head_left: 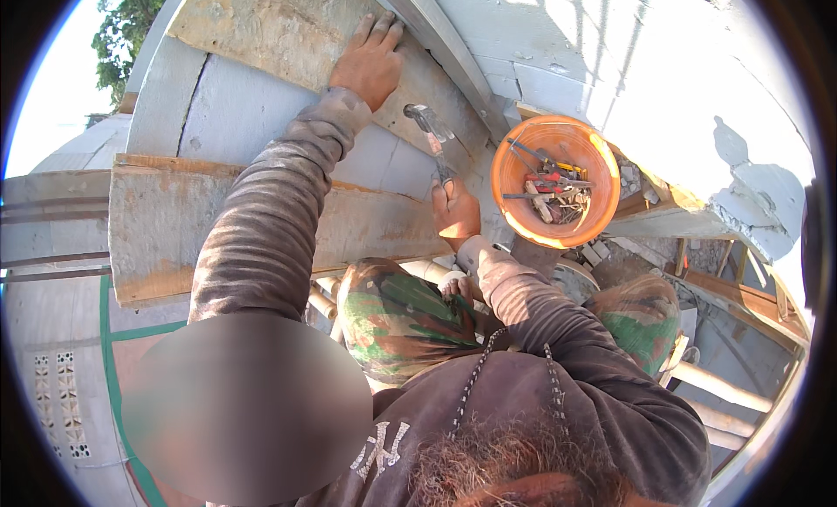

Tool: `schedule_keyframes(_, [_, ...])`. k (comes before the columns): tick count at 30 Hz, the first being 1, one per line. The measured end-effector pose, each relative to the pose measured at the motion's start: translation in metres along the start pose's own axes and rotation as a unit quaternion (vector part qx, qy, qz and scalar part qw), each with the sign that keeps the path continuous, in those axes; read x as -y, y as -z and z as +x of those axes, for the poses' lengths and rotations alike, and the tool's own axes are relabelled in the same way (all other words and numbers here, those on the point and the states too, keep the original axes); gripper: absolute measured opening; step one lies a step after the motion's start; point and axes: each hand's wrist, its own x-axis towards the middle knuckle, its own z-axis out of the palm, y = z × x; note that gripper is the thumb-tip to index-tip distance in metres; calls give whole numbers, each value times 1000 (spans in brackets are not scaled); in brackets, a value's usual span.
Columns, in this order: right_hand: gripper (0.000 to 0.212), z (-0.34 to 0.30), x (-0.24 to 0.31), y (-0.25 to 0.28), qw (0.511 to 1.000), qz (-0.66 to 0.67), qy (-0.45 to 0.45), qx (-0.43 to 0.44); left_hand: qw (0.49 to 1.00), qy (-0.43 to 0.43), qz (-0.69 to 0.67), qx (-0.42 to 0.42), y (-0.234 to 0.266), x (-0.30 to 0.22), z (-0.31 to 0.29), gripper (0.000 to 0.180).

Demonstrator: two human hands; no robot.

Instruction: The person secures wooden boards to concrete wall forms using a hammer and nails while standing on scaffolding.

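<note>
My left hand point(370, 64) lies flat on a worn, mortar-stained wooden plank point(261, 26) at the upper middle, fingers stretched toward its far edge. In my right hand point(456, 216), closed around the handle, is a claw hammer point(432, 139). Its metal head points away from me, over the planks and somewhat blurred. A second weathered plank point(166, 232) runs across nearer to me, and pale grey blocks point(248, 97) show between the two. Right of the hammer stands an orange bucket point(603, 158) with pliers, other hand tools and scraps of wood inside.
A pale wall point(558, 80) rises at the upper right, with a straight grey bar point(453, 49) along its foot. Bamboo poles point(724, 387) lie below my knees. Rubble point(641, 254) and wooden framing point(741, 293) sit lower right; a green-edged surface point(109, 333) appears far below left.
</note>
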Motion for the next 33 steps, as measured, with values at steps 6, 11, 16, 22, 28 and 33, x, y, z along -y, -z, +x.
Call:
schedule_keyframes(6, [30, 0, -9, -1, 999, -41, -22, -1, 1000, -3, -1, -7, -1, 1, 0, 32])
schedule_keyframes(11, [29, 2, -15, 1, 999, -14, -7, 30, 1000, 0, 20, 11, -1, 1, 1, 32])
schedule_keyframes(16, [31, 2, 20, 20, 998, 51, -46, 5, 1000, 13, 9, 6, 1, 1, 1, 32])
schedule_keyframes(22, [31, 4, 95, 98, 991, 46, 118, -47, 996, 47, -62, -53, -11, -6, 4, 31])
schedule_keyframes(28, [27, -11, 124, 215, 982, -54, 175, -40, 979, 124, -109, -121, -9, -28, 9, 28])
schedule_keyframes(33, [21, -29, 115, 302, 992, 63, 102, -36, 921, 233, -263, -171, 24, -93, 1, 29])
